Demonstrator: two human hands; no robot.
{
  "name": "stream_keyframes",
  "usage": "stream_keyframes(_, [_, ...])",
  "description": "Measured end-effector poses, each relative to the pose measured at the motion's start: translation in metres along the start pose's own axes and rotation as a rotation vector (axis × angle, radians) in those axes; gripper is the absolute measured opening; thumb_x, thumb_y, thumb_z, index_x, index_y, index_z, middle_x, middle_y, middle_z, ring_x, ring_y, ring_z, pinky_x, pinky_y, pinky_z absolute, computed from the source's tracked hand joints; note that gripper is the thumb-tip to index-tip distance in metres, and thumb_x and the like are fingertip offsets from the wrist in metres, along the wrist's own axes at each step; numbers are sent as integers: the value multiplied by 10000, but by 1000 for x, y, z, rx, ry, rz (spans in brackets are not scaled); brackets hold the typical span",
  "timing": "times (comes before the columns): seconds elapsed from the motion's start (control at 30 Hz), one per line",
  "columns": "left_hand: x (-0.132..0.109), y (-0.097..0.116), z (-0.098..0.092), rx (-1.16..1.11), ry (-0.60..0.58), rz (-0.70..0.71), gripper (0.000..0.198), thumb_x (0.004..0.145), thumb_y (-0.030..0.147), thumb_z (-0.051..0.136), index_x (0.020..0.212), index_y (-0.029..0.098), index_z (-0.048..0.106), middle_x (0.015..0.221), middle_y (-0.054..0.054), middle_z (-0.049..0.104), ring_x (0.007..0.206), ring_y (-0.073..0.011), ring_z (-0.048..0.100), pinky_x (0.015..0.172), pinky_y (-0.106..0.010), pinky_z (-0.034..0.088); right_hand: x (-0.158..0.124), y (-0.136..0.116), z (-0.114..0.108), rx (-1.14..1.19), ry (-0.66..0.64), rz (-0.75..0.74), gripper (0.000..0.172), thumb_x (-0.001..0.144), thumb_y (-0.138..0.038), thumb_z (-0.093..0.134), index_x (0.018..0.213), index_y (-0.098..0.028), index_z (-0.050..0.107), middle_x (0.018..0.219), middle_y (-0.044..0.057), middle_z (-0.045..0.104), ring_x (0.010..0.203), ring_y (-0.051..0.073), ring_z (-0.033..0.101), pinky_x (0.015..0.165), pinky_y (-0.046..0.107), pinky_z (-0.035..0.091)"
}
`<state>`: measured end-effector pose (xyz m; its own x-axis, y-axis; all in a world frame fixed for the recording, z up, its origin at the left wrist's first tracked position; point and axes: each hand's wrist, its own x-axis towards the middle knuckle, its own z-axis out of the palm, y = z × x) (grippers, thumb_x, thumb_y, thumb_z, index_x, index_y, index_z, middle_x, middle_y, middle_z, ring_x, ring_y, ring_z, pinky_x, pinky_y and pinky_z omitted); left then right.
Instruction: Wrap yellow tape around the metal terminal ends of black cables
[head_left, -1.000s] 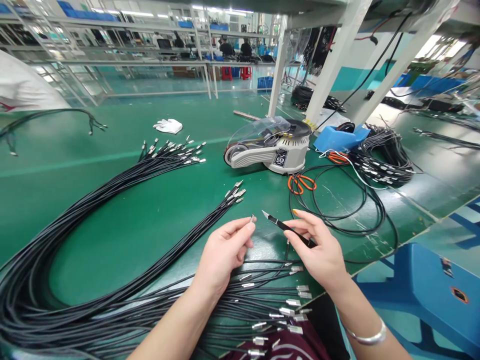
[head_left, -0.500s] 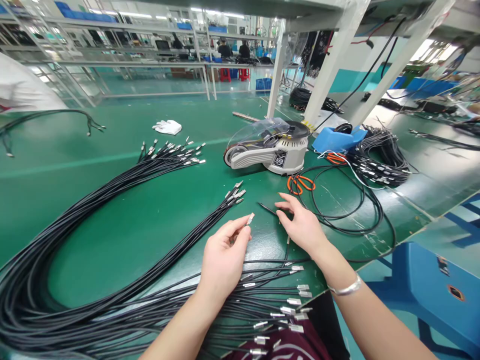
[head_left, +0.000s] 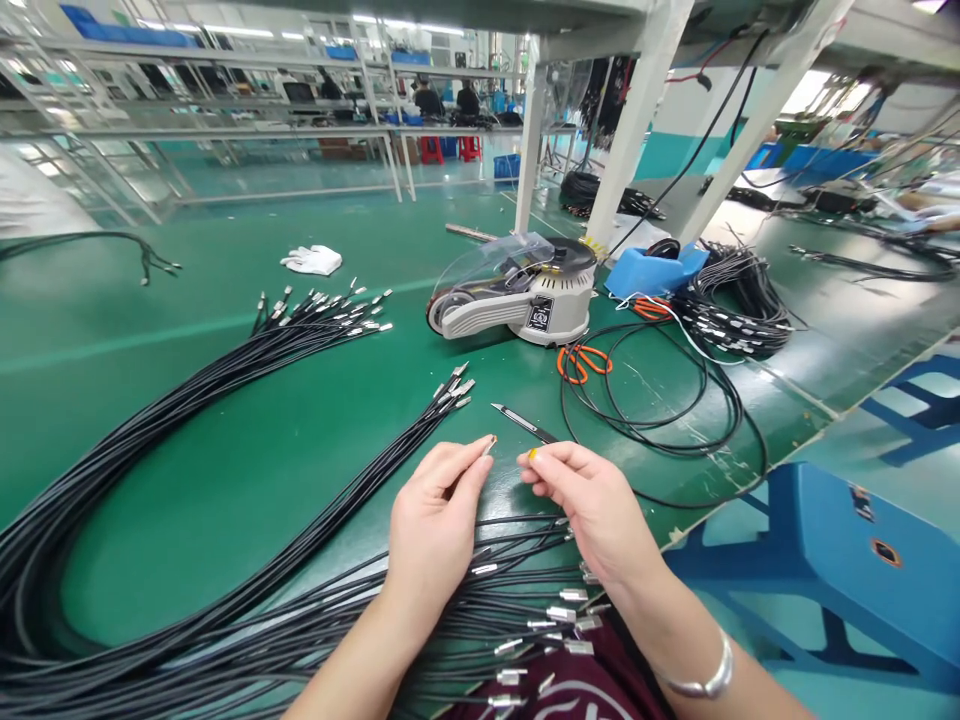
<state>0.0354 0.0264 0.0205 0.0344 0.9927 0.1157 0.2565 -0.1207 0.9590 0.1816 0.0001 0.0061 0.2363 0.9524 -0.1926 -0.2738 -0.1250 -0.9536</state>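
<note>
My left hand point(head_left: 435, 510) is closed in a pinch on a small metal cable connector point(head_left: 489, 446), whose tip shows above the thumb; any cable behind it is hidden by the hand. Close by on the right, my right hand point(head_left: 589, 490) pinches a small yellow piece point(head_left: 532, 453), too small to name surely. A slim utility knife point(head_left: 521, 422) lies on the green table just beyond the right fingers. Below both hands stretches a bundle of black cables point(head_left: 450, 610) with silver connectors. Its other ends lie in a group of connectors point(head_left: 454, 390) beyond the left hand.
A grey tape dispenser point(head_left: 555, 305) stands ahead. Orange-handled scissors point(head_left: 583, 364) and a loose black cable point(head_left: 675, 435) lie to its right, near a blue holder point(head_left: 652, 270) and coiled cables point(head_left: 739, 300). A white glove point(head_left: 311, 260) rests at the back left. Blue stools point(head_left: 840, 570) stand right.
My right hand has come down and left from above the knife, closing from spread fingers into a pinch with a yellow piece. The left hand has turned slightly, its connector still held. The view has shifted.
</note>
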Motion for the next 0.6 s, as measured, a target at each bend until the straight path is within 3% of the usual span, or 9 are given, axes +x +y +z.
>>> stream_keyframes(0.13, [-3, -6, 1, 69, 21, 134, 233, 842, 240, 565, 1021, 259, 713, 834, -16, 615, 731, -132, 582, 612, -233, 460, -8, 1, 3, 12, -15, -3, 206, 728, -366, 715, 792, -170, 727, 823, 75, 734, 783, 194, 658, 733, 327, 522])
stream_keyframes(0.3, [-8, -5, 3, 191, 62, 313, 205, 842, 179, 576, 1004, 228, 692, 789, -2, 610, 692, -110, 563, 629, -224, 459, -14, 5, 12, 69, 19, -36, 204, 705, -351, 741, 801, -175, 705, 855, 67, 733, 814, 201, 673, 757, 340, 541])
stream_keyframes(0.43, [-11, -7, 6, 201, 105, 337, 209, 834, 164, 578, 1028, 213, 638, 797, -1, 622, 721, -122, 582, 665, -237, 475, -14, 7, 18, 79, 55, -89, 189, 693, -344, 751, 747, -180, 673, 844, 51, 715, 779, 192, 672, 742, 339, 554])
stream_keyframes(0.6, [-15, -16, 9, 181, 152, 337, 119, 831, 175, 583, 942, 213, 597, 845, -12, 624, 756, -134, 596, 688, -254, 485, -17, 7, 21, 22, 5, -104, 184, 750, -355, 705, 808, -181, 694, 888, 57, 721, 842, 203, 663, 800, 355, 542])
